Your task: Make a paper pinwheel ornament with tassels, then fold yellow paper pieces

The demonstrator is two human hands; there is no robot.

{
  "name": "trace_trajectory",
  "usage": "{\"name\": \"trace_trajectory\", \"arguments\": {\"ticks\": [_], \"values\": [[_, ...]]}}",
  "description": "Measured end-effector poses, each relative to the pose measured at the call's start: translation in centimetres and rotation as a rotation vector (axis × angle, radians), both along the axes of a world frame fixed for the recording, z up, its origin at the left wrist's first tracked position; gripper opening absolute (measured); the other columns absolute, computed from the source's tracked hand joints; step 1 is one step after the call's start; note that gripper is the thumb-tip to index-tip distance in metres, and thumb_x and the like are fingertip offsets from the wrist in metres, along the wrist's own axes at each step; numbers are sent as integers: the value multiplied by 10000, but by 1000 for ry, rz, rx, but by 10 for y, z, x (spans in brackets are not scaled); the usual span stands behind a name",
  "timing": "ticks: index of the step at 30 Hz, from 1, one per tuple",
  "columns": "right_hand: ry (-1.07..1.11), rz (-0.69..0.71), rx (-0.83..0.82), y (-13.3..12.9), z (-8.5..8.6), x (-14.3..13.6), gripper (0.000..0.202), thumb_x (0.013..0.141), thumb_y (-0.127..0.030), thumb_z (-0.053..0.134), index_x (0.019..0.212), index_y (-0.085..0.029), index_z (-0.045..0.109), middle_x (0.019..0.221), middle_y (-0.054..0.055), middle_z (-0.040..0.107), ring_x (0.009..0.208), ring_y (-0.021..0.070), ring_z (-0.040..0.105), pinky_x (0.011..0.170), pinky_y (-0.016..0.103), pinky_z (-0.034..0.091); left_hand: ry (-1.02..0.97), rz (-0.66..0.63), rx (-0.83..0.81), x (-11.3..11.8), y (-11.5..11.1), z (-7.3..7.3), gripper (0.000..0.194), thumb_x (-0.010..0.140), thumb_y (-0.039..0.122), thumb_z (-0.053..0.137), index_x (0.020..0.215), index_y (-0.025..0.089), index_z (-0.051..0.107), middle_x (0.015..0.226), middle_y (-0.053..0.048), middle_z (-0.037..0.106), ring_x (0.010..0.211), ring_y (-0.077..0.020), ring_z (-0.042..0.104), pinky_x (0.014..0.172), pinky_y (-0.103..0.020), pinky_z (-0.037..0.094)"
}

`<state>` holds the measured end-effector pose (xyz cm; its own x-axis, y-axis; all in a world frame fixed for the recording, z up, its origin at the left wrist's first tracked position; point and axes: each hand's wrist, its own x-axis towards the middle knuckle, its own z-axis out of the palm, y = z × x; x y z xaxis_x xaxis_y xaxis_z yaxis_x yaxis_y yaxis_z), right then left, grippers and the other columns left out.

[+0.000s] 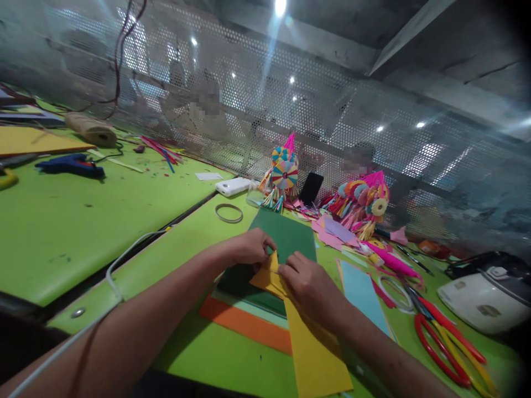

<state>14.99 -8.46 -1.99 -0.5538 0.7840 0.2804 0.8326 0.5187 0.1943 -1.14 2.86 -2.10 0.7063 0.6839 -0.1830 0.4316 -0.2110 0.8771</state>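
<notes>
A long strip of yellow paper [317, 354] runs from between my hands down toward the table's front edge, its upper end folded. The fingers of my left hand [254, 247] are closed on the pointed tip of that folded end. On the fold's right edge, my right hand [306, 281] pinches the same paper, its fingertips partly hidden. Beneath both hands lies a dark green sheet [290, 232]. An orange sheet [249, 326] and a pale green one stick out under its front edge.
Red-handled and yellow-handled scissors [443, 348] lie at the right, near light blue paper [365, 293] and a white appliance [485, 301]. Colourful paper ornaments [284, 174], a phone [311, 189] and a metal ring [229, 213] are behind. A blue glue gun [72, 166] and twine spool [91, 130] sit left.
</notes>
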Motion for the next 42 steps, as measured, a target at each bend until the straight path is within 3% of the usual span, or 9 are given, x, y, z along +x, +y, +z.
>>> {"name": "trace_trajectory", "arguments": {"ticks": [4,8,11,18,26,42], "values": [[-31,-6,-9,1,0,-6,110,878,-131,491,774,-156,518,793,61,510,755,182,417,617,300,306,58,28,89,0,-2,-1,546,517,78,513,1047,89,646,513,24,580,427,-133,510,427,-219,398],[2,-22,-17,0,-6,-9,134,890,-128,465,770,-156,518,802,65,509,778,185,420,631,300,317,112,28,357,0,0,1,366,558,92,536,869,134,723,556,-13,628,504,-142,532,467,-209,370],[80,-15,-24,2,-13,-6,152,898,-125,442,779,-155,532,793,65,507,793,188,428,642,299,336,106,31,449,1,3,0,252,601,128,565,779,149,742,635,-32,671,572,-146,556,517,-205,378],[297,75,-9,2,-21,9,128,910,-133,412,862,-162,527,756,52,537,733,182,434,699,318,365,16,63,394,4,7,-13,180,598,152,611,718,179,742,569,2,648,563,-133,548,536,-194,371],[138,53,-33,1,-16,4,167,925,-169,401,813,-160,525,781,62,522,763,186,424,669,314,344,20,63,394,2,10,-13,175,607,200,617,728,173,740,578,-3,652,565,-135,543,526,-197,362],[131,17,-27,-3,-16,4,131,899,-133,434,829,-170,538,796,64,516,767,194,425,656,325,343,5,55,363,1,11,-14,180,608,209,616,738,167,733,582,5,649,569,-127,537,524,-192,359]]}}
